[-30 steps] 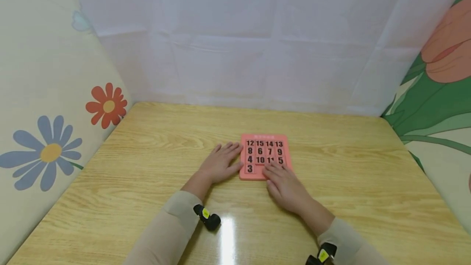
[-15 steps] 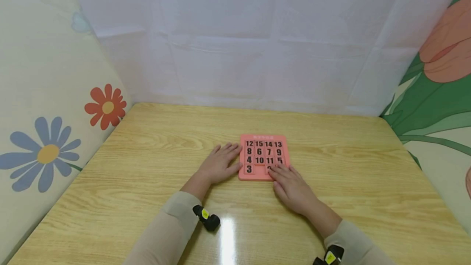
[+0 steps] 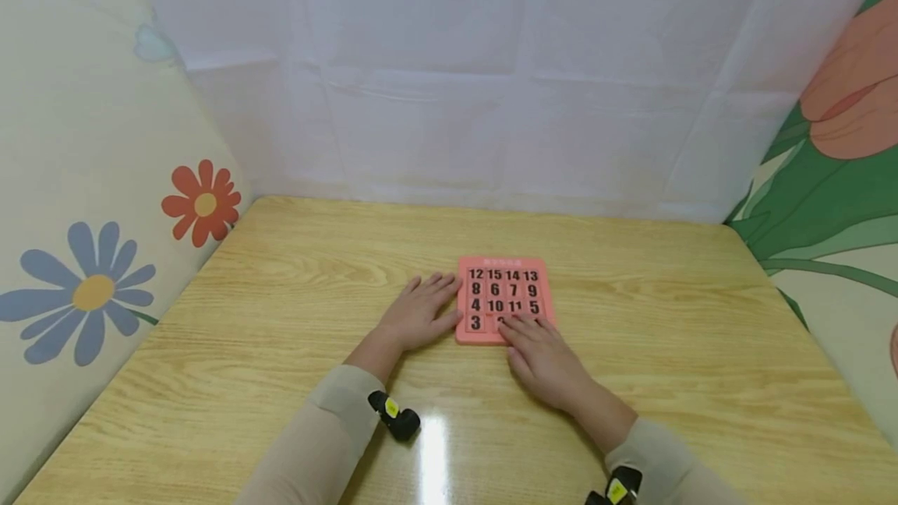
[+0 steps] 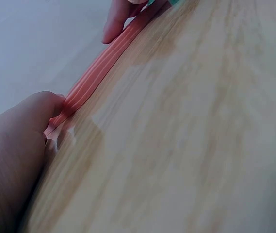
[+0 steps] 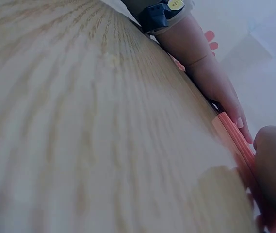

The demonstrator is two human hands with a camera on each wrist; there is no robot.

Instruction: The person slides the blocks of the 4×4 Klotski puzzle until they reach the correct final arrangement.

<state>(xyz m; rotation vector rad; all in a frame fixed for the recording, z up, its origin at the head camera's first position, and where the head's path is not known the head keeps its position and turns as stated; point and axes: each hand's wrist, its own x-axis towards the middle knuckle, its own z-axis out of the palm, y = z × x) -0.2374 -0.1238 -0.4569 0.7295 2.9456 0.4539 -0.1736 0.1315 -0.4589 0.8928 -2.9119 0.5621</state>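
Note:
A pink number slide puzzle [image 3: 505,263] lies flat on the wooden table, its square tiles marked with black numerals. My left hand [image 3: 419,312] rests beside it, fingertips and thumb at the frame's left edge; in the left wrist view the thumb [image 4: 36,114] meets the ribbed pink side [image 4: 99,68]. With extended fingers my right hand [image 3: 547,361] reaches over the lower right part of the puzzle. One fingertip rests on a bottom-row tile [image 3: 500,323] just right of the 3 tile [image 3: 475,323], partly covering its numeral. The rest of the bottom row is hidden under that hand.
The wooden table [image 3: 281,256] runs back to a white cloth [image 3: 421,100]. Flower-printed panels [image 3: 84,139] stand at the left and right sides. Each wrist wears a small black camera [image 3: 400,419].
My right hand first shifted right, baring a bottom-row tile in the third column, then moved back left. That tile now sits in the gap beside the 3. The left hand stays put.

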